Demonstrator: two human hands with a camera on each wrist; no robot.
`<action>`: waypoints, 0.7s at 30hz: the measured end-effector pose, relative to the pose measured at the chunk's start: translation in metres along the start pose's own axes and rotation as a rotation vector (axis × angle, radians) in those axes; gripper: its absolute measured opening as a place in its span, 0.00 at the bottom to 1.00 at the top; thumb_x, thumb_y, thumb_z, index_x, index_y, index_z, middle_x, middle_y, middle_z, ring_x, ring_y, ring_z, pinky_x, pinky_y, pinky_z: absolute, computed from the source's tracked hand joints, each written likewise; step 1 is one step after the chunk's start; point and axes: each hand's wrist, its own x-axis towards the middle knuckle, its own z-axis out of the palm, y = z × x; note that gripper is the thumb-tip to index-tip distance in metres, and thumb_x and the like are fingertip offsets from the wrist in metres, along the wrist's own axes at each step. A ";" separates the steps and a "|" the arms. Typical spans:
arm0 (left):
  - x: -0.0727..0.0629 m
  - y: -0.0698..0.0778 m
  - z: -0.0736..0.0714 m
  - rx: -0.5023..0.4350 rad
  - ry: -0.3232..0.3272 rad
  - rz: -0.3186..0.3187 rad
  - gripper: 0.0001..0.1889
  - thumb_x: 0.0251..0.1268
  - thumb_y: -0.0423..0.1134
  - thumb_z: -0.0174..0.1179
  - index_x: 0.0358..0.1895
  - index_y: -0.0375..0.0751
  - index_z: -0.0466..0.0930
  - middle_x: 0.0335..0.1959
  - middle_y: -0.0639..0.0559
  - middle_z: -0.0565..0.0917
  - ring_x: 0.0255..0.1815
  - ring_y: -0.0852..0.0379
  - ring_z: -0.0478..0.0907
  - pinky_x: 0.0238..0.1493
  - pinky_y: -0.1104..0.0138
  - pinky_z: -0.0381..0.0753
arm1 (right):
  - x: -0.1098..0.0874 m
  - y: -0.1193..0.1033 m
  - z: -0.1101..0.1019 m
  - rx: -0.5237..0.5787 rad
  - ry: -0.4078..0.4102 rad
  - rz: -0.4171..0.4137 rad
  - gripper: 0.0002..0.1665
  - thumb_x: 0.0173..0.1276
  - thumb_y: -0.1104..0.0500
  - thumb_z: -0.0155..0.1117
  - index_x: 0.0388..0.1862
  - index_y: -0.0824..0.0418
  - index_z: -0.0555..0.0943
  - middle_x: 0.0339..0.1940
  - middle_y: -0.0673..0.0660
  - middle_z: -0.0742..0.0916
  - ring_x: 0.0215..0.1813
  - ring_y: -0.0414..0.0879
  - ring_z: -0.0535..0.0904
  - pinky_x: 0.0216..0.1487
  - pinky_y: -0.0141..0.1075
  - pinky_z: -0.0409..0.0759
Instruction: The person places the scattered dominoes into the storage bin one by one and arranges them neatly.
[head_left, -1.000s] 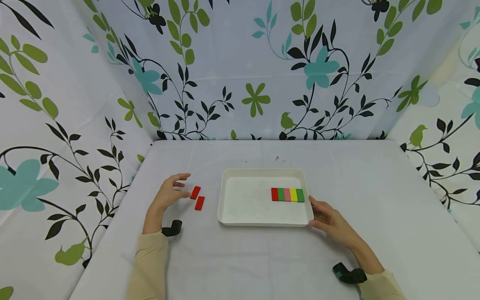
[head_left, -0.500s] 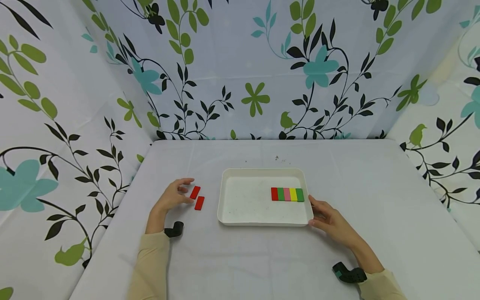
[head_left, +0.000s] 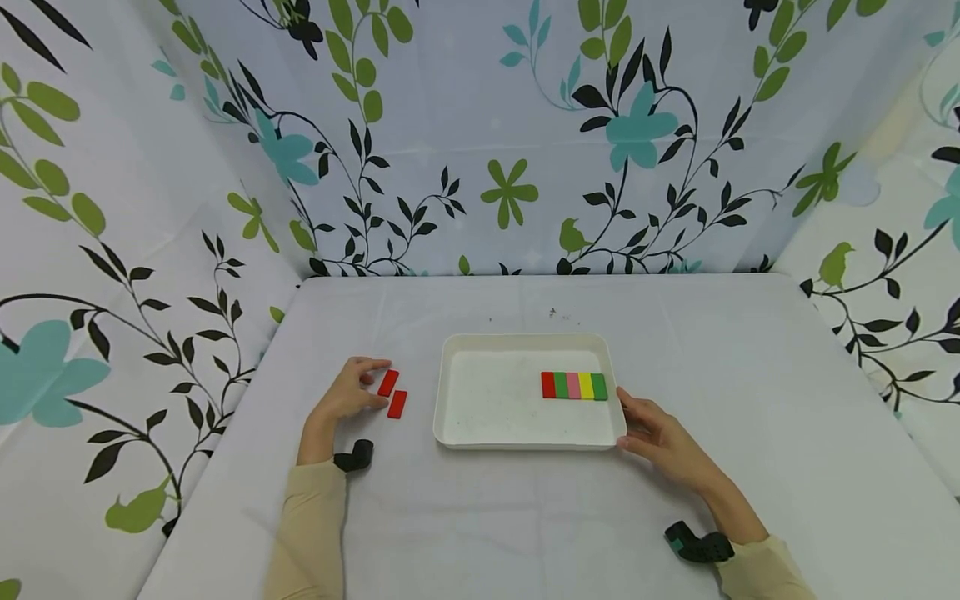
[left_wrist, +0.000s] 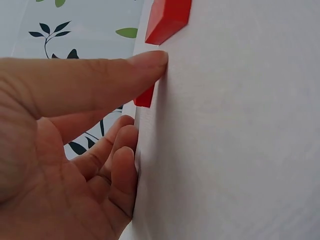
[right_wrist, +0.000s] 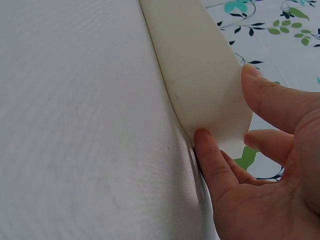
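Two red rectangular blocks lie on the tablecloth left of the tray, a farther one (head_left: 387, 383) and a nearer one (head_left: 397, 404). My left hand (head_left: 347, 392) is at the farther block, index finger beyond it and thumb on its near side. In the left wrist view the thumb (left_wrist: 115, 82) partly hides one red block; no firm pinch shows. My right hand (head_left: 663, 437) touches the right end of the white tray (head_left: 487, 446) with thumb and fingertips. In the right wrist view these fingertips rest against the tray's outer wall (right_wrist: 200, 65).
Inside the tray, toward its right side, several coloured blocks (head_left: 573, 386) stand in a touching row: red, green, pink, yellow, green. A white cloth (head_left: 525, 517) covers the table. Leaf-patterned curtains (head_left: 450, 125) rise behind and at both sides.
My left hand has moved slightly right and nearer, bringing its thumb and index finger around the farther red block. The right hand and tray have kept their places; the head view has shifted slightly.
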 end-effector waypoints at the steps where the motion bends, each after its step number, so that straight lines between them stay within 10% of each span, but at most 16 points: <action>1: 0.000 0.000 0.000 -0.001 0.000 -0.002 0.34 0.53 0.27 0.67 0.67 0.40 0.71 0.63 0.38 0.63 0.59 0.42 0.64 0.49 0.57 0.71 | 0.000 0.000 0.000 -0.002 0.000 0.001 0.44 0.66 0.67 0.64 0.76 0.70 0.54 0.63 0.75 0.69 0.62 0.29 0.71 0.56 0.20 0.74; 21: -0.001 -0.003 0.001 0.054 0.056 0.059 0.27 0.56 0.29 0.67 0.62 0.36 0.76 0.58 0.37 0.68 0.56 0.42 0.67 0.52 0.55 0.69 | 0.000 0.001 -0.001 0.012 -0.004 -0.005 0.44 0.66 0.69 0.64 0.76 0.71 0.54 0.63 0.76 0.68 0.61 0.29 0.72 0.55 0.20 0.74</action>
